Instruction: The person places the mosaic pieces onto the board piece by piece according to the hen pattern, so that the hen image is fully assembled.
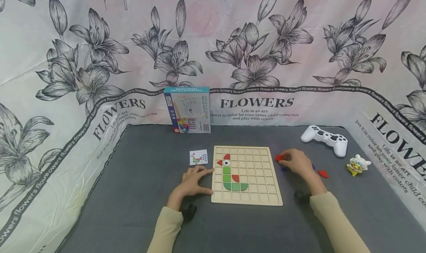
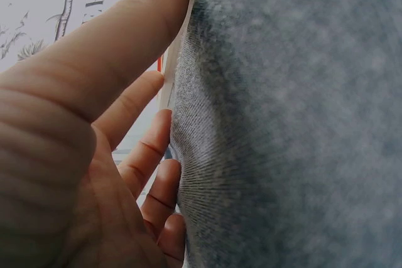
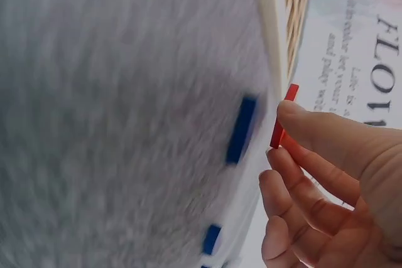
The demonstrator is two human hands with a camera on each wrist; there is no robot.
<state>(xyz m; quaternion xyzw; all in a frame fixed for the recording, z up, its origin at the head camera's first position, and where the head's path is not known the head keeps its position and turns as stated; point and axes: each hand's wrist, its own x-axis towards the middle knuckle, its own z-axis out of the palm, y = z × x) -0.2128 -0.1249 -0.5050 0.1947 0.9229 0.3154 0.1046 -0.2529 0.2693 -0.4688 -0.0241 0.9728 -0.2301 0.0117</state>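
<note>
A wooden grid board (image 1: 259, 175) lies on the grey cloth with red, green and eye-marked tiles set in its left columns, including a green square (image 1: 226, 178). My left hand (image 1: 192, 182) rests at the board's left edge, thumb and forefinger spread and touching it. To the right of the board, my right hand (image 1: 297, 163) pinches a thin red tile (image 3: 286, 116) between thumb and fingers, just off the board's edge. Blue tiles (image 3: 242, 130) lie on the cloth below that hand, partly hidden in the head view. Another red tile (image 1: 323, 174) lies right of the wrist.
A small pattern card (image 1: 198, 157) lies left of the board. Behind stands a printed box (image 1: 191, 112) against the flowered backdrop. A white game controller (image 1: 324, 139) and a small white-and-yellow figurine (image 1: 357, 165) are at the right.
</note>
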